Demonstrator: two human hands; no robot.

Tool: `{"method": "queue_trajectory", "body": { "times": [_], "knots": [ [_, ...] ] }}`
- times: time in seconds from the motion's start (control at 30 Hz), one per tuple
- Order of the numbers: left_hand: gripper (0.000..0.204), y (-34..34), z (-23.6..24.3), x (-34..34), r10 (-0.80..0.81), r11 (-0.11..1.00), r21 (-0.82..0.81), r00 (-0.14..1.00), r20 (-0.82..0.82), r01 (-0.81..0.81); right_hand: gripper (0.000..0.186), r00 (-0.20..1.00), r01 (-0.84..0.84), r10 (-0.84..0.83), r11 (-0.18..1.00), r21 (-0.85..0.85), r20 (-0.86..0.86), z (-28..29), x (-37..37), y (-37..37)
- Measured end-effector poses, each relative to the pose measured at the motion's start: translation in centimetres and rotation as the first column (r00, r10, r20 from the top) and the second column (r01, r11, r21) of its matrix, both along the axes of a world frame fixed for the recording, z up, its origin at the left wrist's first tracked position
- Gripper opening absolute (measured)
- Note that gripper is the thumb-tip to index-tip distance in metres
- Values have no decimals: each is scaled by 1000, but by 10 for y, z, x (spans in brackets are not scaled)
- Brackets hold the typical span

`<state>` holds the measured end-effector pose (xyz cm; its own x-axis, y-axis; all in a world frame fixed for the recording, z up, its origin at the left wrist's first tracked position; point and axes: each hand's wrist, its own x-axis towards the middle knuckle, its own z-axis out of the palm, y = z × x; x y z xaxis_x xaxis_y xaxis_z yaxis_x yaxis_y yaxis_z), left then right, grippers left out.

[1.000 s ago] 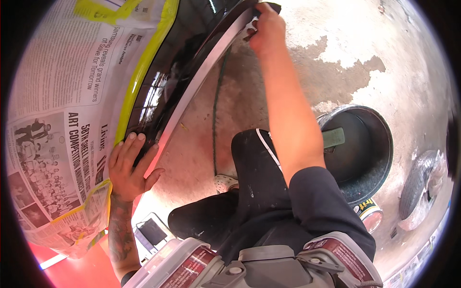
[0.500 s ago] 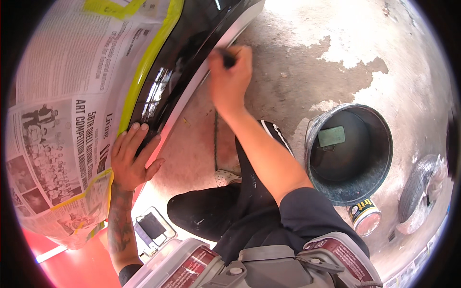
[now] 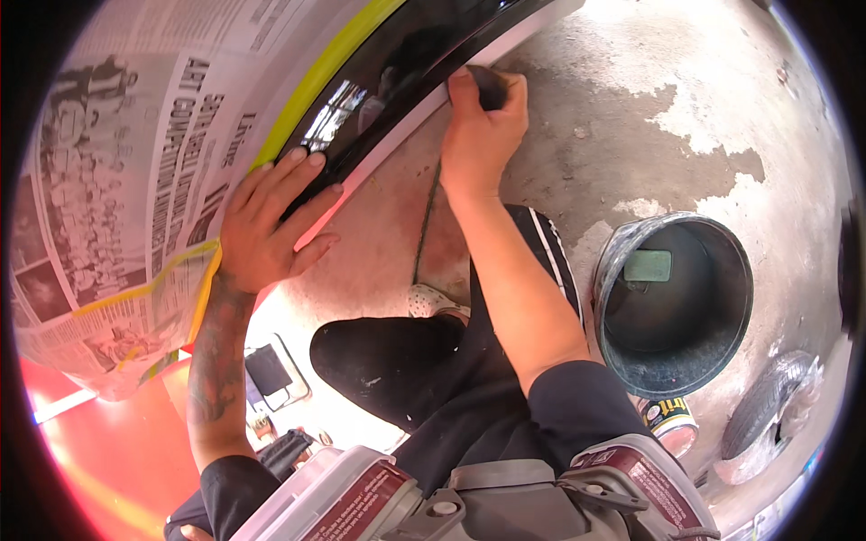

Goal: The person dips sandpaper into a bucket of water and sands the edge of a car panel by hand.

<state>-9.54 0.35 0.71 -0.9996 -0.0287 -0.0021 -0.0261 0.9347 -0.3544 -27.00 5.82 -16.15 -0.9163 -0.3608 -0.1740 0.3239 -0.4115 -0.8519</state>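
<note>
The left hand (image 3: 271, 225) lay open and flat, fingers spread, on the glossy black body panel (image 3: 397, 72), just beside the yellow masking tape (image 3: 334, 77) edging the newspaper masking (image 3: 135, 171). The right hand (image 3: 483, 126) was closed in a grip on a small dark pad (image 3: 492, 86), possibly an abrasive sheet, pressed against the panel's lower edge. On the concrete floor (image 3: 631, 117), well apart to the right, stood a dark bucket (image 3: 713, 361) containing a green block (image 3: 648, 265).
</note>
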Motion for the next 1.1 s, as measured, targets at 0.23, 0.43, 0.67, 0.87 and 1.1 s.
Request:
{"method": "queue_trajectory", "body": {
  "times": [0.23,0.43,0.67,0.87,1.1],
  "knots": [
    [44,-2,-2,1,-3,1000,-3,1000,-14,3,17,998,51,-55,991,-122,-28,11,-24,3],
    [44,-2,-2,1,-8,1000,-18,1000,-10,8,20,958,-277,283,954,117,-37,29,24,22],
    [45,-3,-4,2,-16,1000,6,999,-30,16,20,993,-29,59,957,-288,98,19,23,10],
    [44,-2,-2,2,-14,1000,3,999,-31,15,20,944,-330,328,938,-104,-34,18,42,15],
    [44,-2,-3,1,-12,1000,-13,999,-32,12,16,951,-278,283,959,55,-124,18,43,18]
  ]
}}
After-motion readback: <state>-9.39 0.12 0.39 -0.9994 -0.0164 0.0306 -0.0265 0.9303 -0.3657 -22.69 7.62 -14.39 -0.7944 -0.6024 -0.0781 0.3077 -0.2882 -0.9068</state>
